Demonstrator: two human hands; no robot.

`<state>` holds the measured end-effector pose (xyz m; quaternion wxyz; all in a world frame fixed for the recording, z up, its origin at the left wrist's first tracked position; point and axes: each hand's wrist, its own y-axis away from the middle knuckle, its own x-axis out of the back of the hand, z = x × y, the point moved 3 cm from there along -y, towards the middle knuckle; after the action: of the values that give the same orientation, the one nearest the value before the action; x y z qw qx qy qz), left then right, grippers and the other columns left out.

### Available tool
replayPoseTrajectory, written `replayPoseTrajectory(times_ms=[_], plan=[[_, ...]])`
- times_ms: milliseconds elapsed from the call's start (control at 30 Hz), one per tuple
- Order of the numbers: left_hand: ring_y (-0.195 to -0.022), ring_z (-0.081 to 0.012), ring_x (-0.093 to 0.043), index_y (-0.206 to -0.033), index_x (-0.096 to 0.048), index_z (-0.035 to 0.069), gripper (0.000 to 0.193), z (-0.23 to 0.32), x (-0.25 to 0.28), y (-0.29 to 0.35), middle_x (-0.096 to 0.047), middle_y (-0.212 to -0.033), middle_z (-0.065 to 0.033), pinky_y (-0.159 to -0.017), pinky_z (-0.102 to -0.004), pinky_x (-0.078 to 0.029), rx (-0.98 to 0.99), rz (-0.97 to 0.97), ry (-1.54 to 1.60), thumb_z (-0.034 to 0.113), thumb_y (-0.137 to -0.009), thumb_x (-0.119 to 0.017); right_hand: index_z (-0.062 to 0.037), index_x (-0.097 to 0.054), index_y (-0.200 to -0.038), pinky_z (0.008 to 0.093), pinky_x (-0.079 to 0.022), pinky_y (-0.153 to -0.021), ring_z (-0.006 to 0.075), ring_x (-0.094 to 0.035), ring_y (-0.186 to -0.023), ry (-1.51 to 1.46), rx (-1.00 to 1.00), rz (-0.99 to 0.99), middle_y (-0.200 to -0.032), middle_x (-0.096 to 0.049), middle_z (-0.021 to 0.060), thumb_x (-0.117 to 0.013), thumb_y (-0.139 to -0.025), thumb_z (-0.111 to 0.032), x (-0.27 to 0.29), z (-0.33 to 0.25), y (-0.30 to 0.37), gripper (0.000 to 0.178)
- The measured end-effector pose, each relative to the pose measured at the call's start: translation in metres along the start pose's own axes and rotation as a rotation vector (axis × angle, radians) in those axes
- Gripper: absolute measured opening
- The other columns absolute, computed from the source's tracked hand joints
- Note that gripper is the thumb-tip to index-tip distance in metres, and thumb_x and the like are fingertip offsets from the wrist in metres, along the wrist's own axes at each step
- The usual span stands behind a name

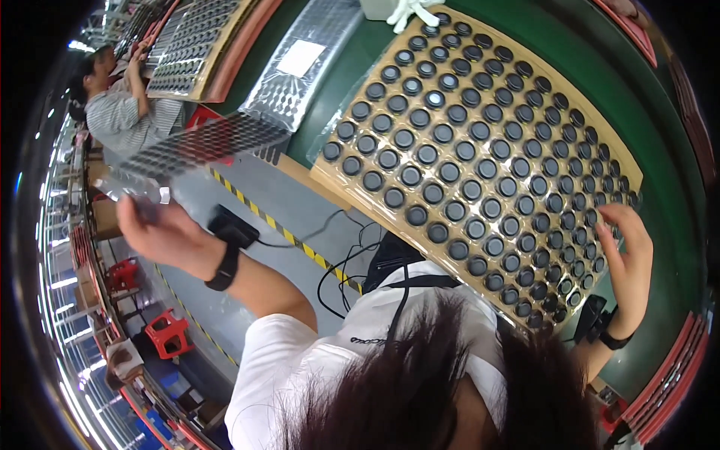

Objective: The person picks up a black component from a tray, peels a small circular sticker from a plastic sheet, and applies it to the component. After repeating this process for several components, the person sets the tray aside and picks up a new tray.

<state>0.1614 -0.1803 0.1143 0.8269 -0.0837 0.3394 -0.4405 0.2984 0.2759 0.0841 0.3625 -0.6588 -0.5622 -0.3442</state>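
My left hand [166,234] is raised off to the left, its fingers closed around the near end of a thin plastic blister tray [214,144]. The tray is see-through with rows of dark cups and is tilted, its far end over the bench edge. Motion blurs the fingertips and the tray. Over the right edge of a large tray of black round caps [480,131] is my right hand [631,259], thumb and forefinger bent and apart. Its fingertips are close to the outermost caps; contact cannot be made out. The caps stand in rows in clear plastic on brown cardboard.
A clear plastic-wrapped stack [296,67] with a white label lies on the green bench [352,71]. White gloves [412,11] rest behind the cap tray. Another person [131,112] works at the left beside a second filled tray [196,49]. Cables [352,247] hang below the bench; red stools [168,334] stand on the floor.
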Motion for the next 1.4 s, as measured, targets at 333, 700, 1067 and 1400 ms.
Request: replayPoseTrajectory(times_ms=[333, 700, 1067, 1400], plan=[[-0.079, -0.0203, -0.058, -0.09, -0.056, -0.006, 0.015, -0.002, -0.12, -0.025, -0.059, -0.087, -0.0114, -0.066, -0.028, -0.047, -0.121, -0.67, 0.052, 0.006, -0.083, -0.051, -0.0013, -0.043, -0.119, 0.0328, -0.036, -0.093, 0.0263, -0.046, -0.111, -0.161, 0.252, 0.072, -0.123, -0.044, 0.014, -0.071, -0.064, -0.014, -0.02, -0.026, -0.022, 0.063], [-0.097, -0.0263, -0.054, -0.094, -0.055, -0.005, 0.025, 0.015, -0.177, 0.094, -0.057, -0.102, -0.0166, -0.086, -0.0356, -0.04, -0.206, -1.378, -0.101, 0.015, -0.082, -0.046, 0.0024, -0.04, -0.122, 0.0317, -0.037, -0.09, 0.0192, -0.049, -0.104, 0.661, -0.128, -0.091, -0.115, -0.05, 0.0099, -0.061, -0.076, -0.013, -0.041, -0.044, -0.085, 0.053], [-0.099, -0.0168, -0.052, -0.104, -0.05, -0.001, 0.036, -0.057, -0.109, 0.133, -0.056, -0.102, -0.0101, -0.086, -0.0277, -0.037, 0.531, -1.059, -0.078, 0.024, -0.08, -0.059, 0.003, -0.057, -0.097, 0.0237, -0.047, -0.062, 0.0115, -0.056, -0.079, -1.047, -0.023, 0.103, -0.075, -0.06, 0.0049, -0.056, -0.082, -0.015, 0.023, 0.014, -0.035, 0.023], [-0.099, -0.0212, -0.052, -0.114, -0.044, -0.004, 0.053, -0.044, -0.117, 0.158, -0.054, -0.106, -0.0128, -0.087, -0.0305, -0.038, 0.586, -1.413, 0.012, 0.036, -0.081, -0.056, 0.0027, -0.042, -0.116, 0.0196, -0.043, -0.054, 0.0055, -0.05, -0.062, -1.248, -0.131, -0.176, -0.077, -0.053, 0.0013, -0.05, -0.084, -0.01, -0.023, -0.016, -0.051, 0.036]])
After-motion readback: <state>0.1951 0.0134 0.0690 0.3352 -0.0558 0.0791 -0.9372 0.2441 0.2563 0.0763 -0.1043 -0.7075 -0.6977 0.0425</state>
